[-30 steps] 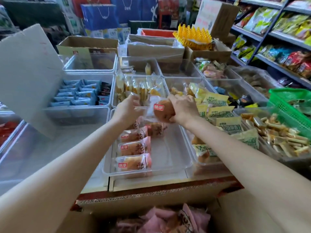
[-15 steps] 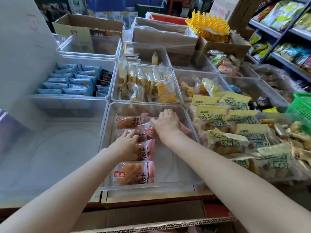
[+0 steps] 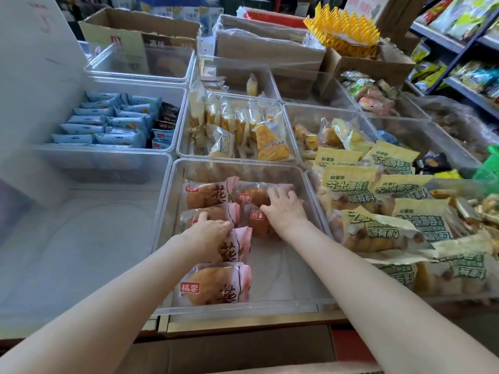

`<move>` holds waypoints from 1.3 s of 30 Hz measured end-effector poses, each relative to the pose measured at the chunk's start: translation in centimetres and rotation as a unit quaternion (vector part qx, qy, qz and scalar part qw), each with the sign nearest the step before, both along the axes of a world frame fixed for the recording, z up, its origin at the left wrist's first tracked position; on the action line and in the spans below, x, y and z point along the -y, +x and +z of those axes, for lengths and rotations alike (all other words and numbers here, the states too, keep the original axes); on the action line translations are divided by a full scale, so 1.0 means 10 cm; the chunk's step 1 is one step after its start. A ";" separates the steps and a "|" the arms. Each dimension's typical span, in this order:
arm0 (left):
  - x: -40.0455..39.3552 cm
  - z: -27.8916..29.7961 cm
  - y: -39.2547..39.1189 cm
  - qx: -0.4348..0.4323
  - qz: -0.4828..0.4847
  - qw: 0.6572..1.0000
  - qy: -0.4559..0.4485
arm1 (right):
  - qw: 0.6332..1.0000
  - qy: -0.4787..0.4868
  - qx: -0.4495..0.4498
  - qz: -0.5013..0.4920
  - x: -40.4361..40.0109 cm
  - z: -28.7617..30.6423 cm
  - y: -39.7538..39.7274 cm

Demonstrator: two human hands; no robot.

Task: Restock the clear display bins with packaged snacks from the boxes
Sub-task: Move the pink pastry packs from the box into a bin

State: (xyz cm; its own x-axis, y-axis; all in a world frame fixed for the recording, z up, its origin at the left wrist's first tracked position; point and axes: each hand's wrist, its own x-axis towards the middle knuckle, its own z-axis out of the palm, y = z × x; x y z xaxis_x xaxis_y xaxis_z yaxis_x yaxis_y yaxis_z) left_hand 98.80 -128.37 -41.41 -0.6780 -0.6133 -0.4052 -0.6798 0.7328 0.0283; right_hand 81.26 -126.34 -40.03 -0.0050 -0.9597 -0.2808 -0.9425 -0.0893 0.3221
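A clear bin (image 3: pixel 243 310) in front of me holds several pink-edged bread packets (image 3: pixel 213 284) in a column along its left side. Two more packets (image 3: pixel 249 195) lie in a second column at the back. My left hand (image 3: pixel 208 233) lies flat on a packet in the left column, fingers apart. My right hand (image 3: pixel 283 209) reaches over the second column, its fingers curled round the far packet's right edge and its thumb on the nearer one. The right half of the bin floor is bare. A cardboard box flap (image 3: pixel 243 352) shows at the bottom edge.
To the right a bin is heaped with yellow-green packets (image 3: pixel 405 228). Behind are bins of yellow cake packets (image 3: pixel 237 130) and blue packets (image 3: pixel 108 122). A clear bin (image 3: pixel 81 238) stands at the left under a white board (image 3: pixel 32 76). Cardboard boxes (image 3: pixel 264 47) line the back and shelves (image 3: pixel 459 49) the right.
A second ago both hands held a bread packet above the bin. They have come down into the bin, and the packet now lies in the second column under my right hand.
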 end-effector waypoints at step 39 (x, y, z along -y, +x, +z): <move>-2.55 0.26 0.03 -0.063 -0.003 0.959 0.274 | 0.878 0.329 0.248 -0.243 -3.06 -0.20 0.13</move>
State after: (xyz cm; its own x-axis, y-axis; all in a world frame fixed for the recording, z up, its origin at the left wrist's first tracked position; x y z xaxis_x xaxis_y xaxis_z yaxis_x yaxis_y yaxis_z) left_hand 99.05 -102.87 -38.78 -0.7461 -0.3268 -0.5801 -0.6411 0.5880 0.4933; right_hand 82.53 -95.69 -42.02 -0.0893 -0.5075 -0.8570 -0.9308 0.3486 -0.1094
